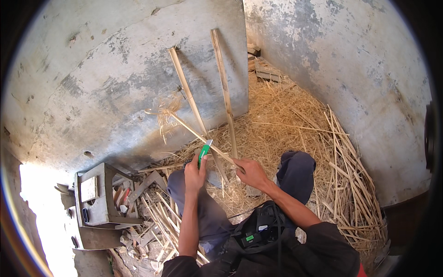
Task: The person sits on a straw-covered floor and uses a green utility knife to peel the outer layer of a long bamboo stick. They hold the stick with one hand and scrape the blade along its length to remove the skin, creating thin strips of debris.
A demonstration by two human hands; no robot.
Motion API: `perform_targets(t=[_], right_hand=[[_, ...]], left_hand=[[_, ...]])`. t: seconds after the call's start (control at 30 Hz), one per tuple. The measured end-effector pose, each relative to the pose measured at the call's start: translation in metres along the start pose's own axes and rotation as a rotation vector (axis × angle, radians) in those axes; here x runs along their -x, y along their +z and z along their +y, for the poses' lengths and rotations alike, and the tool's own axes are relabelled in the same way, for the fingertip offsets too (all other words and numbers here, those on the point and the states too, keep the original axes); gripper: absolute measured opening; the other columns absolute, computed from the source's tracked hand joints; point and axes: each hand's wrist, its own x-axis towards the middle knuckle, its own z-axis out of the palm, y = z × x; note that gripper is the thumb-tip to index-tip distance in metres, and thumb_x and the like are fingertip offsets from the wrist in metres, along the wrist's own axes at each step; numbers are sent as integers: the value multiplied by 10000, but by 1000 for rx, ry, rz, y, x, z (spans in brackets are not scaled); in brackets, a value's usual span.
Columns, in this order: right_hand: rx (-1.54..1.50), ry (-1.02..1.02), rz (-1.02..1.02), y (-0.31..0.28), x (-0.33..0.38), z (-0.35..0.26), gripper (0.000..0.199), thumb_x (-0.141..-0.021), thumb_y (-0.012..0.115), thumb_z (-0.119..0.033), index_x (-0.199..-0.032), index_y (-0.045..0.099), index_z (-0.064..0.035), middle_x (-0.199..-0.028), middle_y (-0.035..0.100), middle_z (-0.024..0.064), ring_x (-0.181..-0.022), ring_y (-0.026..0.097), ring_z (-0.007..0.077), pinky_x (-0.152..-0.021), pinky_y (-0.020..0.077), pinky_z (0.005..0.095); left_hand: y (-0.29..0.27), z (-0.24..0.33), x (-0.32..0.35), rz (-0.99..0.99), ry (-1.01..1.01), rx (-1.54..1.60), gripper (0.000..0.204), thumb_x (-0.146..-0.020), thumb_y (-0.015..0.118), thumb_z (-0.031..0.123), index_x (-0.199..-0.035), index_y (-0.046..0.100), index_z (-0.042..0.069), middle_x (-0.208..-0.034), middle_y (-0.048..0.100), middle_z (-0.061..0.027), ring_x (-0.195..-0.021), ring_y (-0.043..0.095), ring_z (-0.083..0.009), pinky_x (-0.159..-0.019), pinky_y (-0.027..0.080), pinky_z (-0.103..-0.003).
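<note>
My left hand [195, 171] is closed around a green utility knife [203, 153], its blade against or just beside a thin pale bamboo strip [190, 129]. My right hand [254, 174] grips the near end of that strip. From there the strip slants up to the left, past the blade, and its far end carries a tuft of curled shavings [170, 110]. Both hands are in front of my bent knees. Whether the blade is cutting into the strip cannot be made out.
Two longer bamboo pieces, a left one [186, 87] and a right one [224, 78], lean on the grey wall [115, 69]. Shavings [277, 115] cover the floor. Strips are piled on the right [350, 180] and lower left [159, 219]. A worn box-like stand [107, 196] is at left.
</note>
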Motion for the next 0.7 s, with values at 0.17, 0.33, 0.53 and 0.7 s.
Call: perform_targets(t=[0.17, 0.33, 0.53, 0.7], right_hand=[[-9, 28, -3, 1, 1, 1, 548, -939, 684, -104, -1485, 716, -80, -1026, 737, 235, -870, 719, 421, -816, 586, 509], [-19, 30, -5, -1, 0, -1, 548, -941, 684, -108, -1487, 715, -84, -1039, 738, 240, -878, 724, 424, -825, 590, 509], [-14, 24, -2, -1, 1, -3, 546, -940, 683, -105, -1485, 713, -78, -1079, 752, 253, -891, 737, 429, -827, 597, 505], [-8, 65, -39, -2, -2, -1, 532, -943, 679, -102, -1473, 717, -69, -1070, 756, 253, -894, 738, 429, -824, 597, 509]], left_hand=[[-2, 13, 7, -129, 194, -30, 402, -1133, 664, 401, -1108, 751, 9, -708, 652, -263, -706, 688, -495, -660, 512, -551], [3, -3, 3, 57, 55, -22, 358, -1114, 697, 396, -1187, 782, 56, -738, 677, -250, -718, 707, -476, -672, 533, -523], [-1, 12, 4, -117, 160, -8, 390, -1133, 672, 378, -1089, 746, -2, -715, 659, -253, -690, 687, -482, -644, 512, -534], [2, 2, 4, 1, 91, -56, 375, -1110, 702, 397, -1129, 769, 28, -726, 664, -246, -703, 701, -466, -665, 530, -516]])
